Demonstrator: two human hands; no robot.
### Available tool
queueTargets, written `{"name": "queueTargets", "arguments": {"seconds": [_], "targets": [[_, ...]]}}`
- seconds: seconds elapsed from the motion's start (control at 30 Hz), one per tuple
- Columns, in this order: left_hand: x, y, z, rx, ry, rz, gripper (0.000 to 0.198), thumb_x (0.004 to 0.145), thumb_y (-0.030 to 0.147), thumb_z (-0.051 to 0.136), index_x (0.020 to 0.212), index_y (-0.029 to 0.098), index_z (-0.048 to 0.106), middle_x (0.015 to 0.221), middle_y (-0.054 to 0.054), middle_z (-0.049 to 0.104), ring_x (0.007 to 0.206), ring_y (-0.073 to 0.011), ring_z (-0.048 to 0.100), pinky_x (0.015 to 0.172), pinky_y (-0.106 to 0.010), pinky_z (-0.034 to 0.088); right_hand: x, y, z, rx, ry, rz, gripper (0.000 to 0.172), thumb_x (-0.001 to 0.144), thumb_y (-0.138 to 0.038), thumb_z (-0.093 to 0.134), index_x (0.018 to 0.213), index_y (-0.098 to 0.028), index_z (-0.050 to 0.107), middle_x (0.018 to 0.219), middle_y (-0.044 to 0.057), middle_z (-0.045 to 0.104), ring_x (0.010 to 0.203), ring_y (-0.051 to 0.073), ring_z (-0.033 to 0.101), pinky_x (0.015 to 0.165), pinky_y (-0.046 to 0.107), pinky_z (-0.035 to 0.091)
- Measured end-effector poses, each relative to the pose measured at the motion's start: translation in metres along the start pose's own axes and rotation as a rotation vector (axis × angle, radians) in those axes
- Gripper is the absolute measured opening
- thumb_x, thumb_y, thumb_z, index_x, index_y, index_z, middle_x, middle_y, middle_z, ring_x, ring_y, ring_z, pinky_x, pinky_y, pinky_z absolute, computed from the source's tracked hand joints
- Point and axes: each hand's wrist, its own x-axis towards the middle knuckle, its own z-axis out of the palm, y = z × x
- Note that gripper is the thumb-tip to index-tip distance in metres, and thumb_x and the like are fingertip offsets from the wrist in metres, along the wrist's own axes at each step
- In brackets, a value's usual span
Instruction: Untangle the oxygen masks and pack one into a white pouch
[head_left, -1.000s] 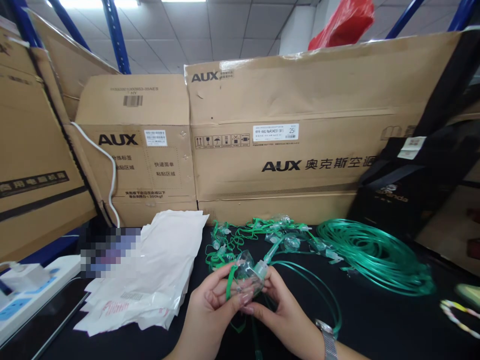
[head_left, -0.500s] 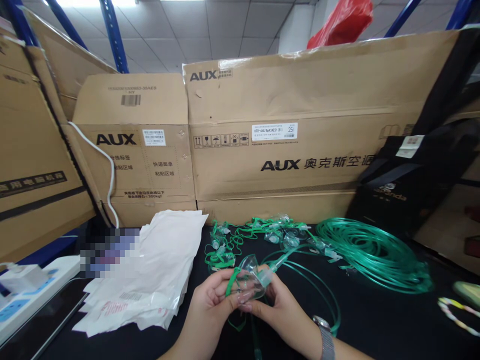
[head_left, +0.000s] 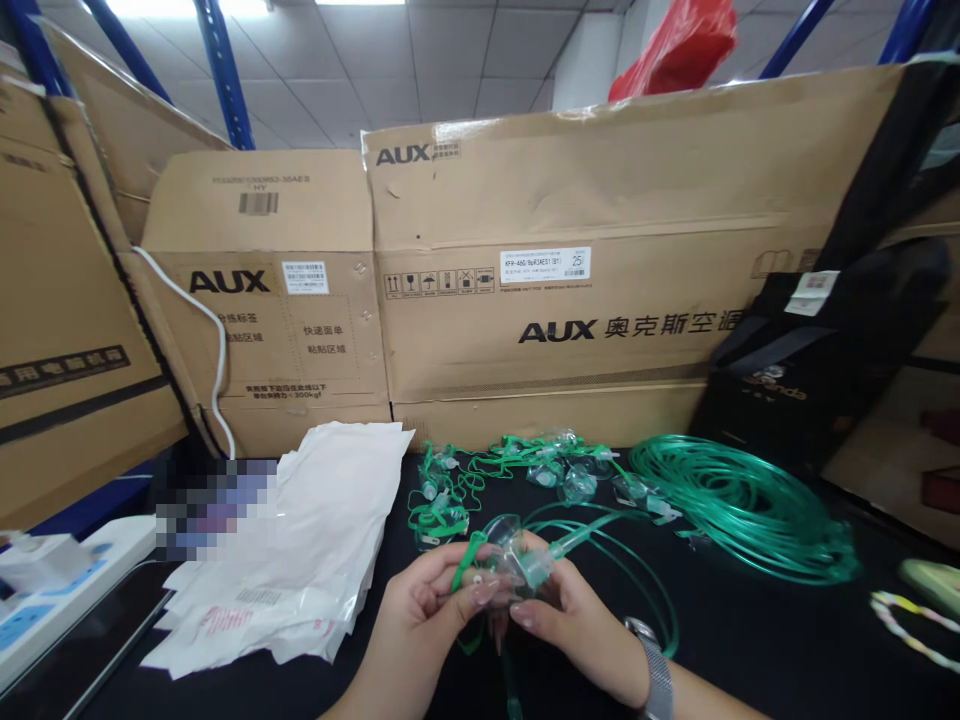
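A clear plastic breathing mask (head_left: 504, 552) with a green strap and green tube is held between both hands low in the middle of the view. My left hand (head_left: 427, 610) is closed on its left side, thumb and fingers pinching the strap. My right hand (head_left: 574, 620), with a metal watch band at the wrist, is closed on the mask's connector side. A thin green tube (head_left: 645, 590) loops from the mask over the black table. Behind it lies a pile of more masks (head_left: 540, 470) with green straps.
A big coil of green tubing (head_left: 742, 505) lies at the right. White plastic bags (head_left: 300, 540) are stacked at the left, beside a white power strip (head_left: 52, 580). AUX cardboard boxes (head_left: 570, 260) wall the back; a black bag (head_left: 825, 350) leans at right.
The mask has been turned in my hands so its connector and tube point more to the right. Both hands have shifted slightly lower and rightward.
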Motion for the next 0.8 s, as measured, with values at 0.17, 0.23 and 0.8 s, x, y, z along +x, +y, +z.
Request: {"name": "queueTargets", "arguments": {"seconds": [0.17,0.23,0.8], "targets": [[0.001,0.001,0.001,0.028,-0.007,0.011,0.025,0.065,0.017,0.073,0.089,0.018,0.066,0.082,-0.006,0.076,0.078,-0.0172,0.069,0.071,-0.025,0.052,0.001,0.004,0.003,0.123,0.031,0.089,0.037,0.067,-0.048,0.067,0.081,-0.020,0.048,0.069,-0.003,0.055,0.052,0.010,0.053,0.050,0.023,0.047],[0.003,0.002,0.001,0.039,0.009,0.023,0.027,0.063,0.015,0.074,0.088,0.018,0.066,0.080,-0.005,0.076,0.074,-0.0167,0.069,0.070,-0.025,0.052,0.002,0.006,0.004,0.128,0.029,0.099,0.037,0.067,-0.048,0.067,0.082,-0.020,0.048,0.064,-0.004,0.054,0.048,0.008,0.051,0.047,0.022,0.046],[0.004,0.002,-0.003,0.252,0.075,0.080,0.022,0.064,0.023,0.073,0.085,0.019,0.069,0.080,-0.004,0.074,0.074,-0.0181,0.066,0.071,-0.027,0.051,0.003,0.010,0.001,0.142,0.018,0.052,0.033,0.071,-0.043,0.066,0.083,-0.018,0.047,0.054,-0.007,0.053,0.042,0.007,0.051,0.041,0.019,0.044]]}}
